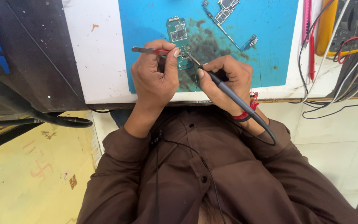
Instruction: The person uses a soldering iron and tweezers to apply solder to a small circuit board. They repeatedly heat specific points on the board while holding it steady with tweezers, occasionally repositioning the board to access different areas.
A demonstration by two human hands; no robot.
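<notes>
Left hand (153, 76) closed on a pair of metal tweezers (148, 50), thumb and forefinger pinching the shafts together, tips hidden at the lower end of the small green circuit board (179, 41). Right hand (225, 79) wrapped pen-fashion round a dark soldering iron (228, 93), tip meeting the same spot on the board, just beside the tweezer tips. Board lying flat near the middle of the blue work mat (154, 20), on a dark stained patch, apparently unclamped. Likely trouble: board sliding under tweezer pressure, so the hot tip skating onto neighbouring parts or bridging pads. Too long a dwell probably lifting a pad or scorching the mat further. Tiny part, if any is gripped (too small to tell), liable to spring away from over-squeezed tweezers. Iron cable (266, 128) trailing past the wrist and over the brown sleeve (286, 166), a tug there enough to jerk the tip. Second stripped board (226, 12) and meter leads (311, 45) well apart, little risk there.
</notes>
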